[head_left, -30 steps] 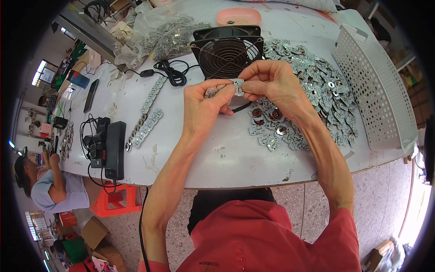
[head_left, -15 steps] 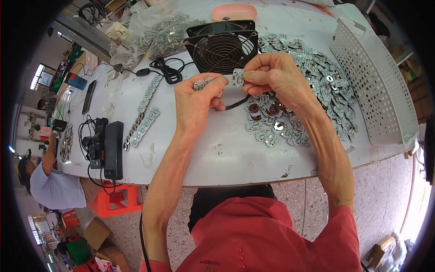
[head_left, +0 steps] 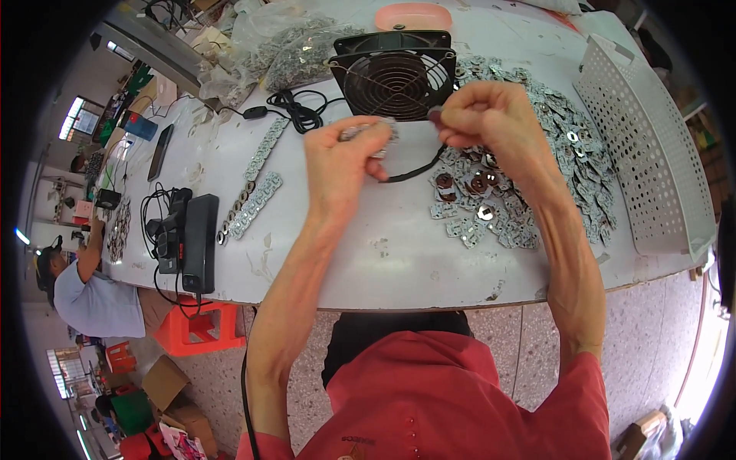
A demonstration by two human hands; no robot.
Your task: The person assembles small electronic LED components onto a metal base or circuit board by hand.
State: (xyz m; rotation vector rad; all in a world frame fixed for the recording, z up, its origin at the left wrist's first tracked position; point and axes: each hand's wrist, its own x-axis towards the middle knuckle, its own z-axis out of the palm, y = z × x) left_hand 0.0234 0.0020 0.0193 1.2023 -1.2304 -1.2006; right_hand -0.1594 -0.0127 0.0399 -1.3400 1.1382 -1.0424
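Observation:
My left hand (head_left: pixel 333 161) is closed around a few small silvery metal plates (head_left: pixel 389 132), which are partly hidden by the fingers and blurred. To its right, my right hand (head_left: pixel 491 115) pinches a small dark roundish piece (head_left: pixel 435 113) between thumb and fingertips, in front of the fan; its exact kind is too blurred to tell. Below the right hand lies a loose group of metal plates (head_left: pixel 502 222), some with brown round parts (head_left: pixel 480 182). A larger heap of similar plates (head_left: pixel 567 115) spreads behind the right wrist.
A black fan (head_left: pixel 395 80) stands at the back, its cable (head_left: pixel 418 170) running near my left fingers. Rows of plates (head_left: pixel 257 205) and a power strip (head_left: pixel 201 241) lie left. A white perforated basket (head_left: pixel 640 146) stands right; a pink tray (head_left: pixel 414 15) and plastic bags (head_left: pixel 307 57) sit behind.
My right hand has drawn away to the right from the left hand; the plate it pinched is no longer visible at its fingertips, where a dark roundish piece shows. The view has shifted slightly.

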